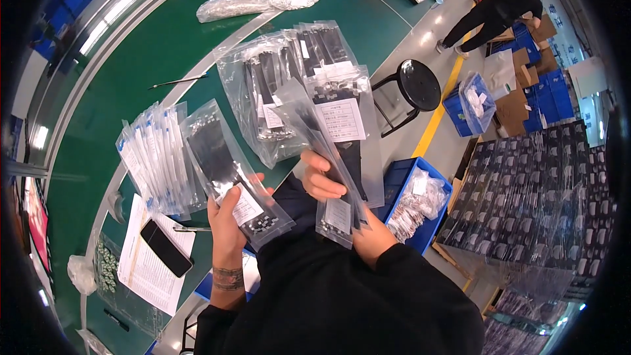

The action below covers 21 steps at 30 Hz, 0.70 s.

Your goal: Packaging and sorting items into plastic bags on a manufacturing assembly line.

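Left hand (227, 213) closed around clear bag of black ties (227, 171); right hand (328, 187) clasping second labelled bag (328, 158), both held above green tabletop (158, 46) edge, near stacked bags (158, 158).

One view only: head-worn fisheye cam, looking steeply down from above own chest, close over left hand (230, 213) and right hand (328, 181) at mid-frame. Faces out across long green work table w/ grey curved edge (164, 46), upper left; grey shop floor w/ yellow line (439, 108) at right. Rim bends straight edges, corners black; no 2nd view, so no overlap.
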Each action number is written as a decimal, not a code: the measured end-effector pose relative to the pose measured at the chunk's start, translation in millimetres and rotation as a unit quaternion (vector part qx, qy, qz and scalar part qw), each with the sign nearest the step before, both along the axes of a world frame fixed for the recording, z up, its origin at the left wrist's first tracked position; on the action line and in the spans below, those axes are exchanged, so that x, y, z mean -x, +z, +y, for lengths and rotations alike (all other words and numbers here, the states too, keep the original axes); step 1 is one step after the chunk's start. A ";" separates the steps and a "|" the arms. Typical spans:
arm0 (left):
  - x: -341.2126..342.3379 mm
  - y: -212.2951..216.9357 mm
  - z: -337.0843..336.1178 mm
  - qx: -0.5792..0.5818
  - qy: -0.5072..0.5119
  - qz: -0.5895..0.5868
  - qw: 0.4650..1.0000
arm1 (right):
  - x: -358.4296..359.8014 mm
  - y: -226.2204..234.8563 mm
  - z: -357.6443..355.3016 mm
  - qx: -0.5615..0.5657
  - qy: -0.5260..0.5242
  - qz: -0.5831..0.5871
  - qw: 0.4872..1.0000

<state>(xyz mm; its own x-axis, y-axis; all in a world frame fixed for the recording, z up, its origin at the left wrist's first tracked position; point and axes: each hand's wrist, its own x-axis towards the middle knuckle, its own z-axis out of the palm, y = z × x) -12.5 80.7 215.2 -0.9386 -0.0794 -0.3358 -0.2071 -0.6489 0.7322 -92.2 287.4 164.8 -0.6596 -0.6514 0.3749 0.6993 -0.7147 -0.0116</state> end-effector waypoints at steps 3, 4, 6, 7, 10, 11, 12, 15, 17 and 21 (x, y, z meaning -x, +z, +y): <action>-0.8 -1.5 -0.7 -0.004 0.002 -0.001 1.000 | 0.9 -3.3 -0.9 0.023 0.021 0.018 0.999; -0.8 -1.8 -0.9 -0.006 0.002 0.000 1.000 | 1.8 -5.3 -0.9 0.038 0.034 0.036 0.998; -1.1 -1.9 -1.4 -0.005 0.005 -0.003 1.000 | 4.3 -15.0 0.0 0.064 0.044 0.047 0.996; -1.2 -2.0 -1.7 -0.004 0.009 -0.007 1.000 | 5.5 -18.0 -0.5 0.090 0.056 0.058 0.993; -0.5 -0.1 -1.2 0.004 0.008 -0.009 1.000 | 7.2 -20.1 -3.1 0.107 0.067 0.061 0.990; -0.8 0.5 -1.6 0.004 0.008 -0.009 1.000 | 4.5 -16.8 -2.1 0.108 0.067 0.060 0.990; -1.0 1.0 -1.9 0.004 0.009 -0.006 1.000 | -0.5 -11.4 0.7 0.070 0.067 0.022 0.995; -1.7 1.6 -2.1 0.004 0.010 -0.002 1.000 | -1.4 -9.7 1.9 0.042 0.074 0.005 0.996; -1.9 1.1 -1.7 0.003 0.010 -0.001 1.000 | 0.0 -5.5 -0.9 0.050 0.078 0.025 0.995; -1.6 2.6 0.0 0.007 0.018 0.001 1.000 | -0.2 4.1 -6.0 0.062 0.060 0.063 0.994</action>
